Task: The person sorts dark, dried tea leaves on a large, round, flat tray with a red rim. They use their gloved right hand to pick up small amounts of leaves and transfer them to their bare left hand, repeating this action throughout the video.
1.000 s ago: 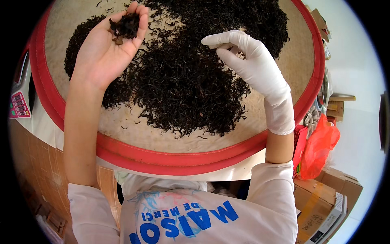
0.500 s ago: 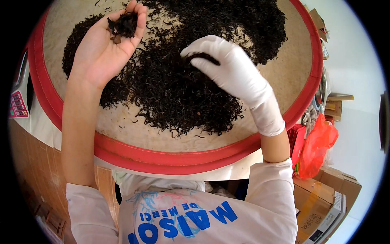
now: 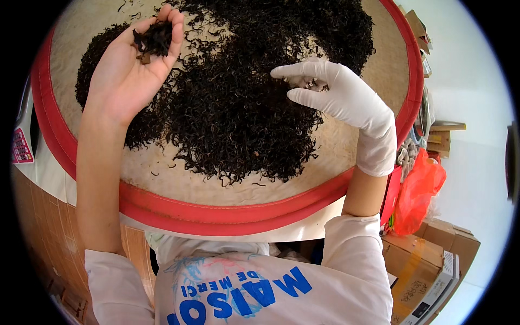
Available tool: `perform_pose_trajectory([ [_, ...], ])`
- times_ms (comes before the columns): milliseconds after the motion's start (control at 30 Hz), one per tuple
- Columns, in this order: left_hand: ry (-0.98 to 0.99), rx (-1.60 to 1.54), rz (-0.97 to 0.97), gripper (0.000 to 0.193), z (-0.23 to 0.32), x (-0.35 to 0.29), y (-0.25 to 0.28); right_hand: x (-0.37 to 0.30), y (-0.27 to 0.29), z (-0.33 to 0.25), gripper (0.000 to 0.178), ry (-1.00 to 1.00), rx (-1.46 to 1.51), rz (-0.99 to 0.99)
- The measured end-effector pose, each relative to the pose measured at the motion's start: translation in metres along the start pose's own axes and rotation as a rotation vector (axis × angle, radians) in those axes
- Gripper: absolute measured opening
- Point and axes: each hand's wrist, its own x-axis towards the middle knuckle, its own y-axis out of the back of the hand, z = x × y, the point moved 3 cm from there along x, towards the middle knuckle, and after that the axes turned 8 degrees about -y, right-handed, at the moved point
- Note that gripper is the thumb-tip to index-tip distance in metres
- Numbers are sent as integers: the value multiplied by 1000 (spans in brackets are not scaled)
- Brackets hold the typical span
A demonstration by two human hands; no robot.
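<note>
My bare left hand is turned palm up over the left side of the pile. Its fingers curl around a small clump of dark tea leaves, with a brownish piece at the clump's lower edge. My right hand wears a white glove, smudged dark on the inner fingers. It hovers at the right edge of the loose pile of black, twisted tea leaves, thumb and fingers apart and nothing visible between them. The leaves lie spread on a round beige cloth tray with a red padded rim.
A scale with a pink keypad stands left of the tray. To the right hang a red plastic bag and grey cloth. Cardboard boxes are stacked below at the right, beside a white wall.
My right hand has moved right, away from the middle of the pile, and its fingers have spread wider. My left hand keeps its clump; the whole view has shifted slightly.
</note>
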Motion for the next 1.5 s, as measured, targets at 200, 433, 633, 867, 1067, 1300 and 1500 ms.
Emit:
perform_pose_trajectory([
  [200,12,-11,51,27,-4,2,0,11,-26,-9,19,208,-127,294],
  [433,6,-56,-66,25,-4,3,-2,6,-15,23,22,16,-213,238],
  [633,46,-64,-89,25,-4,6,2,-2,-18,-4,25,-118,506,-60],
  [867,55,-87,-103,28,1,5,3,-9,-19,-9,18,181,284,-136],
  [1067,58,-74,-23,27,3,8,9,-10,-41,-16,22,232,42,27],
  [1300,57,-80,2,27,2,10,11,-13,-16,0,16,69,-60,206],
  [1500,45,-91,17,26,2,7,6,-32,-46,-28,14,171,-21,-344],
])
